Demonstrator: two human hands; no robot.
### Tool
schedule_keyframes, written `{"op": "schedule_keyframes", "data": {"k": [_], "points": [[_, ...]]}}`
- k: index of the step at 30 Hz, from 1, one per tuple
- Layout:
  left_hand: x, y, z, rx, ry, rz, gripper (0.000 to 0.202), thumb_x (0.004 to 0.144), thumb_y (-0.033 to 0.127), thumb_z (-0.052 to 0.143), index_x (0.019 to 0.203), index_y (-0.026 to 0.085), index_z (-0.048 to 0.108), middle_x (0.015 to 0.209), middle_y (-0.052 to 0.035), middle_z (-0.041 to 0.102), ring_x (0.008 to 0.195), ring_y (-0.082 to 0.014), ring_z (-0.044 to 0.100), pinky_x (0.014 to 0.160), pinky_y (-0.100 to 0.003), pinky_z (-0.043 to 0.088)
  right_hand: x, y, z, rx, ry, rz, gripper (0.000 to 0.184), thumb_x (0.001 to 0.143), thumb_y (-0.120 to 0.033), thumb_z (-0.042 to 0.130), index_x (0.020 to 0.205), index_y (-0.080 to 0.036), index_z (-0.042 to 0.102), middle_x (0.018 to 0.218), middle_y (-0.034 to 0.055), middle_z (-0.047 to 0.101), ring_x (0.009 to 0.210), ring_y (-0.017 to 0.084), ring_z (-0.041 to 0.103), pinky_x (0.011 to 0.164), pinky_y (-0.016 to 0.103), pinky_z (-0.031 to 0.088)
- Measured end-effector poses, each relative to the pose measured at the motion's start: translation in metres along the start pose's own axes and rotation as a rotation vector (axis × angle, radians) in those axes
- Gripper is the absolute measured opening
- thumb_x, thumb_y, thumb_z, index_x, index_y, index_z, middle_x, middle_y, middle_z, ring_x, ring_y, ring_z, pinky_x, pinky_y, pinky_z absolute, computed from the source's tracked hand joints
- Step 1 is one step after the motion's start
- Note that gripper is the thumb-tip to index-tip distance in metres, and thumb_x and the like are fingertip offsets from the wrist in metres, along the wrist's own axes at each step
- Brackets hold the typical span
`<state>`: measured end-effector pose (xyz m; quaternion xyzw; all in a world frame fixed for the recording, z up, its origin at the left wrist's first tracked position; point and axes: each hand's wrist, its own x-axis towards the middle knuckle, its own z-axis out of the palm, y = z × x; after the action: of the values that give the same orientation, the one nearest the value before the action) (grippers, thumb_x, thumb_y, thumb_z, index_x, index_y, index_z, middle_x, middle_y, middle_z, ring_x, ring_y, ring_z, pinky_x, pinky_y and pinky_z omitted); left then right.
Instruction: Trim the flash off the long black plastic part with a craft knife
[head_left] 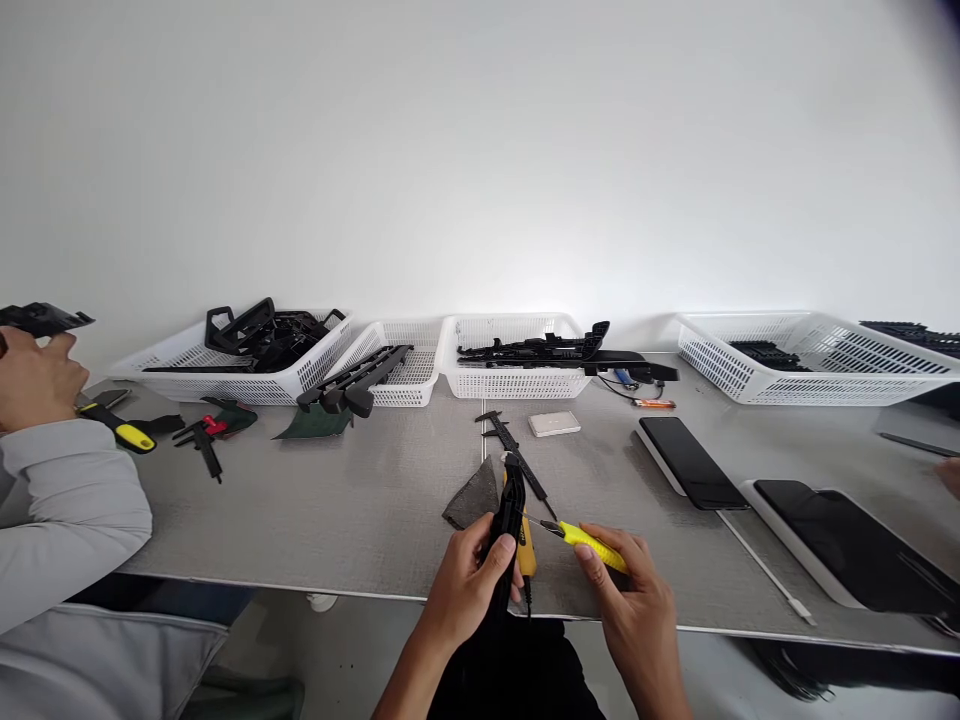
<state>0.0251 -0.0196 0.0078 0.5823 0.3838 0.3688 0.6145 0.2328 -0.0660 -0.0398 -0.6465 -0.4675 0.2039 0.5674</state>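
Note:
My left hand grips a long black plastic part that stands tilted over the front edge of the grey table. My right hand holds a yellow utility knife, its blade tip pointing left toward the black part. A second yellow tool lies just behind the part. A dark sanding sheet and a black caliper lie on the table right beyond my hands.
Several white baskets with black parts line the back wall. Two dark tablets and a white cable lie at right. At left a co-worker's hand holds a black part, near a yellow-handled knife.

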Motion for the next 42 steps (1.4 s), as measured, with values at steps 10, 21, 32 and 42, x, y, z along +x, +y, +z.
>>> {"op": "schedule_keyframes", "data": {"k": [10, 21, 32, 42], "points": [[-0.001, 0.000, -0.002, -0.014, -0.042, 0.001, 0.053, 0.104, 0.066, 0.062, 0.099, 0.014, 0.067, 0.080, -0.0056, 0.071, 0.068, -0.0155, 0.067, 0.072, -0.027, 0.055, 0.001, -0.001, -0.002, 0.005, 0.021, 0.011, 0.058, 0.090, -0.080, 0.073, 0.104, -0.025, 0.085, 0.103, 0.0091, 0.078, 0.099, 0.031, 0.070, 0.084, 0.040, 0.055], [-0.001, -0.001, -0.002, 0.004, -0.028, 0.000, 0.054, 0.108, 0.065, 0.058, 0.111, 0.012, 0.070, 0.083, -0.0054, 0.071, 0.068, -0.0142, 0.066, 0.071, -0.026, 0.055, -0.001, -0.003, 0.001, -0.020, 0.050, -0.063, 0.051, 0.095, -0.074, 0.072, 0.105, -0.025, 0.084, 0.101, 0.0085, 0.077, 0.097, 0.030, 0.066, 0.082, 0.039, 0.052], [-0.004, -0.010, -0.006, -0.082, -0.068, 0.024, 0.079, 0.110, 0.056, 0.061, 0.175, 0.026, 0.030, 0.103, -0.0058, 0.074, 0.077, -0.0154, 0.070, 0.086, -0.034, 0.060, -0.003, -0.002, 0.001, -0.042, 0.053, -0.155, 0.044, 0.098, -0.067, 0.073, 0.104, -0.024, 0.083, 0.101, 0.0095, 0.078, 0.101, 0.031, 0.066, 0.087, 0.041, 0.052], [-0.006, -0.010, -0.006, -0.022, -0.094, 0.044, 0.080, 0.110, 0.057, 0.060, 0.177, 0.026, 0.030, 0.095, -0.0052, 0.076, 0.078, -0.0169, 0.073, 0.085, -0.032, 0.060, -0.004, 0.000, 0.000, -0.026, 0.057, -0.140, 0.044, 0.097, -0.067, 0.075, 0.104, -0.024, 0.083, 0.102, 0.0095, 0.077, 0.101, 0.030, 0.067, 0.085, 0.041, 0.053]]}}
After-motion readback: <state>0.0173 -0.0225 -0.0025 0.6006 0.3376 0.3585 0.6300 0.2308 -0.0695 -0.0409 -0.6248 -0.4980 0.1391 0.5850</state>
